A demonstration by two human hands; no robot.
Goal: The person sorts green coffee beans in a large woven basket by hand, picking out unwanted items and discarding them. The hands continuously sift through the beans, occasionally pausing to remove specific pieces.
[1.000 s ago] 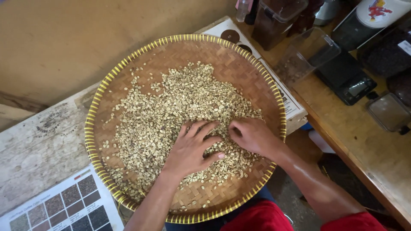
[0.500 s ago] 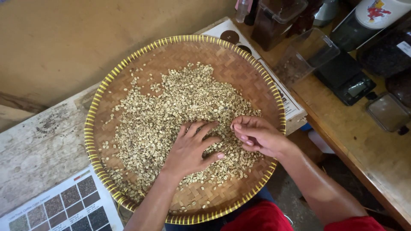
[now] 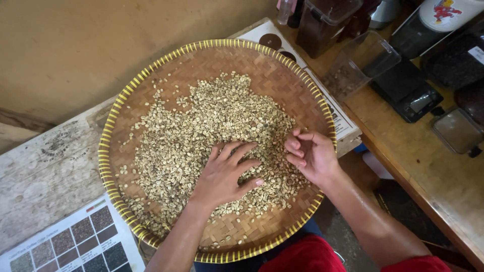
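Hands first: you are working with two, both inside one round woven tray (image 3: 151, 80) with a yellow-banded rim. Your left hand (image 3: 224, 176) is lying flat, palm down, fingers spread open on the pale green beans (image 3: 201, 126), holding nothing that shows. Your right hand (image 3: 310, 153) is sitting just beside it, near the tray's right rim, fingers curled inward with the tips drawn together; whether they are pinching a bean you cannot tell from this view. The beans are spreading in one loose heap across the tray's middle, too many to count, with scattered strays toward the left edge. Nearest you, at the lower left, one printed chart (image 3: 75, 244) of dark colour swatches is lying on the worn wooden bench (image 3: 45, 166). Farther off, one second printed sheet (image 3: 343, 118) is poking out from under the tray's far right side. Beyond it, on the brown table (image 3: 418, 166), one clear plastic container (image 3: 360, 63) is standing beside one black scale (image 3: 406, 90).
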